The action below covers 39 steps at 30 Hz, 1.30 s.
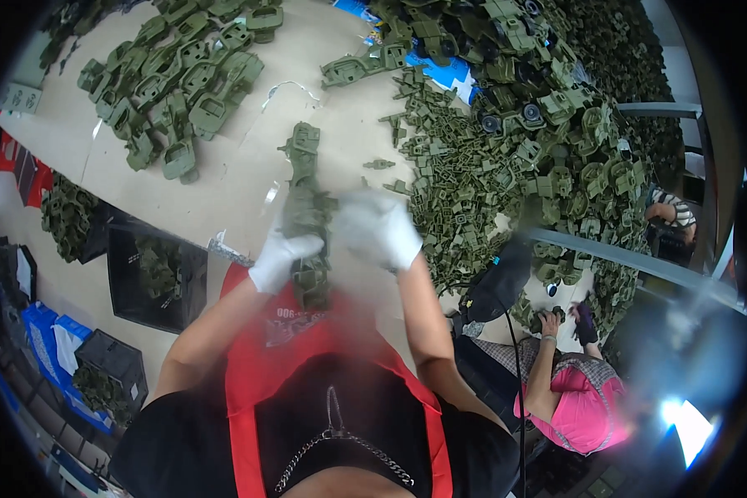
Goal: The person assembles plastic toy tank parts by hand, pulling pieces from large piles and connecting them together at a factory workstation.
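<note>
A long olive-green plastic part point(305, 207), which looks like a toy vehicle body, points away from me over the near table edge. My left hand point(280, 257), in a white glove, is closed round its left side with the thumb across the top. My right hand point(378, 231), also gloved in white, is smeared by motion just right of the part. Its fingers cannot be made out, nor whether they hold anything. Close beyond it, a few small green pieces point(379, 164) lie loose on the pale table point(249, 158).
Green vehicle bodies point(187, 79) lie grouped at the far left. A big heap of small green parts point(456, 183) spreads at the right. Black crates point(153, 278) stand on the floor at left. A metal bar point(614, 256) crosses at right, near a co-worker in pink point(577, 398).
</note>
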Tool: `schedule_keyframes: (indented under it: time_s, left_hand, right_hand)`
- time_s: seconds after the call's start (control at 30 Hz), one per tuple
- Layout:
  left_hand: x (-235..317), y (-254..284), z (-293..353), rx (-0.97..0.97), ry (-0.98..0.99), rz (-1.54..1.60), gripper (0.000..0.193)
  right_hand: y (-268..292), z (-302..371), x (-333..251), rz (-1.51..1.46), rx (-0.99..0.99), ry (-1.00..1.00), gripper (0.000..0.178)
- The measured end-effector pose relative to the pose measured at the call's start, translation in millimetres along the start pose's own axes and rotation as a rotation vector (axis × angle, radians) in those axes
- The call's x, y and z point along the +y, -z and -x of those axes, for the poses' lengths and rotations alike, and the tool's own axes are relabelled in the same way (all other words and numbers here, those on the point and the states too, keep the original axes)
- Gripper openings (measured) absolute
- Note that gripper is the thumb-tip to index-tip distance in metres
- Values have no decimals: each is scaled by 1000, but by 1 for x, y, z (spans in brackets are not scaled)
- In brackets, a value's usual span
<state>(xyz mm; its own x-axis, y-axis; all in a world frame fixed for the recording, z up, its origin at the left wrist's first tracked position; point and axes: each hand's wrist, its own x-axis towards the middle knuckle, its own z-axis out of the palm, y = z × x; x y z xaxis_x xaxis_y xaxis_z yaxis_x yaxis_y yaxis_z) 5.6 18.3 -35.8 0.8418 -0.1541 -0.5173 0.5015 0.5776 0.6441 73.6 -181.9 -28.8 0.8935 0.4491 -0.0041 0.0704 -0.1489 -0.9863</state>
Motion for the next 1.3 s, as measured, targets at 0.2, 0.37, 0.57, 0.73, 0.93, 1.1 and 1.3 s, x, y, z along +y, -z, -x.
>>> schedule_keyframes:
  time_s: [0.2,0.37,0.57,0.73,0.93,1.1,1.3]
  left_hand:
    - [0,-2,10,-46,164,105,50]
    - [10,16,13,32,249,104,31]
    - [-2,23,41,179,54,74,26]
    - [-16,29,56,45,16,191,28]
    - [2,-1,75,146,19,-155,19]
    - [-11,17,78,56,29,-202,22]
    - [-27,50,70,-115,-76,-322,36]
  right_hand:
    - [68,-57,95,1007,91,-298,35]
    - [49,-51,44,838,196,-405,32]
    - [-37,61,-74,365,-210,-210,20]
    - [-72,85,-73,546,-82,-326,18]
    - [-105,100,-61,798,99,-45,15]
    - [-117,104,-56,843,4,-117,14]
    - [-111,103,-42,588,104,-68,11]
